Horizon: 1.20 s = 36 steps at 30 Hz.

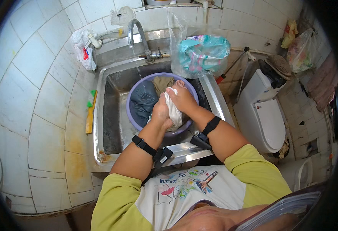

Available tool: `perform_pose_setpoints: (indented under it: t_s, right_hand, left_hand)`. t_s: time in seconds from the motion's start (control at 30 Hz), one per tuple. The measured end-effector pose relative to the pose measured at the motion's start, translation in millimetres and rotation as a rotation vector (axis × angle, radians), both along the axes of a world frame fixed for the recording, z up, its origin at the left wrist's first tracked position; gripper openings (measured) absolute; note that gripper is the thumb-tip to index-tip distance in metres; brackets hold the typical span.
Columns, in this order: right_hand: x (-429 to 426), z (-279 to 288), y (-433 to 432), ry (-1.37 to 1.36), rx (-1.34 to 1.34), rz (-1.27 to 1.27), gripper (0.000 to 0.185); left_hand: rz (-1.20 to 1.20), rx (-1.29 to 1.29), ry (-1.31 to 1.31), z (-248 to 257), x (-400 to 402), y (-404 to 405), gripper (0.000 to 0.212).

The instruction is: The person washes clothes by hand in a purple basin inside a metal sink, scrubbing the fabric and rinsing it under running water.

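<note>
Both of my hands grip a white cloth (pixel 173 111), bunched between them above a purple plastic basin (pixel 129 114). My left hand (pixel 159 111) closes around its left side, and my right hand (pixel 184 96) holds its upper right part. A small pinkish fold of fabric (pixel 180 83) shows by the right fingers. Inside the basin lie a dark blue-grey garment (pixel 143 99) at the left and a brown cloth (pixel 161 83) at the back. The basin stands in a stainless steel sink (pixel 110 115). A thin stream of water falls from the curved faucet (pixel 138 27) behind it.
A clear plastic bag with a teal printed package (pixel 203 53) sits at the sink's back right corner. A yellow-handled brush (pixel 90 114) rests along the left rim. To the right stands a white toilet (pixel 268 121). A white plastic bag (pixel 85 49) hangs at the left wall.
</note>
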State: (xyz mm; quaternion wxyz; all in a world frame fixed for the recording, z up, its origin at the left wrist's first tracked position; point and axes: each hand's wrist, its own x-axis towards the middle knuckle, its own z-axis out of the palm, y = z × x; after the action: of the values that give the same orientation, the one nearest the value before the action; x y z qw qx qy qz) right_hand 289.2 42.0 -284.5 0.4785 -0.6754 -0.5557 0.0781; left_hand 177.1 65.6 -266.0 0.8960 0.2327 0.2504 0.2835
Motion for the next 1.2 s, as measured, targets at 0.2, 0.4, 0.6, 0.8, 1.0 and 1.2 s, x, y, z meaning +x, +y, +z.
perform_pose_setpoints:
  t_s: [0.2, 0.4, 0.6, 0.8, 1.0, 1.2]
  right_hand:
    - [-4.3, 10.9, -4.7, 0.026, 0.078, 0.157, 0.026]
    - [-27.3, 35.4, -24.0, -0.135, 0.025, 0.252, 0.025]
    - [5.3, -8.7, 3.0, 0.028, 0.026, 0.019, 0.026]
    - [-11.5, 21.8, -11.3, -0.026, 0.033, 0.121, 0.019]
    - [-30.2, 43.8, -27.7, -0.093, 0.015, 0.321, 0.018]
    - [8.4, -8.9, 4.0, -0.068, 0.036, -0.032, 0.023]
  left_hand:
    - [0.05, 0.012, 0.005, -2.0, -4.5, 4.2, 0.04]
    - [0.093, -0.069, 0.056, -10.0, -10.0, 15.4, 0.043]
    - [-0.002, 0.027, 0.038, -4.1, 0.4, 2.5, 0.036]
    - [0.022, 0.007, 0.104, 7.9, -6.2, 1.1, 0.037]
    - [0.019, -0.074, 0.028, 2.5, -11.0, 6.1, 0.034]
    - [0.0, 0.132, 0.098, -12.4, 2.8, 2.4, 0.038]
